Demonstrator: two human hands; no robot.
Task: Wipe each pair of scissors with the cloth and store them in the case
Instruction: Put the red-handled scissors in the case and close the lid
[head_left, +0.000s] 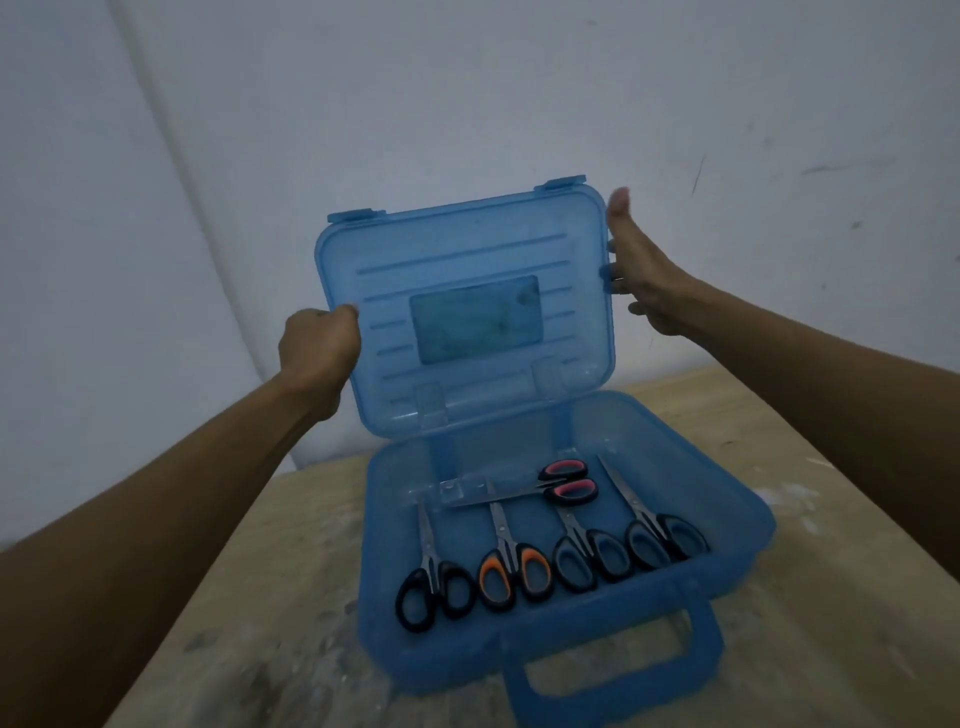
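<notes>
A translucent blue plastic case (748, 525) stands open on the table, its lid (467, 312) raised upright. My left hand (319, 348) grips the lid's left edge. My right hand (636, 280) holds the lid's right edge, thumb up and fingers behind it. Inside the case lie several pairs of scissors in a row: a black pair (434, 592), an orange-handled pair (511, 569), and two dark pairs (589, 558) (665, 538). A pink-and-black pair (563, 483) lies crosswise behind them. No cloth is in view.
The case has a carrying handle (613, 670) at its front edge and two latches (563, 183) on top of the lid. It sits on a stained wooden table (270, 623). A white wall (467, 104) rises close behind the table.
</notes>
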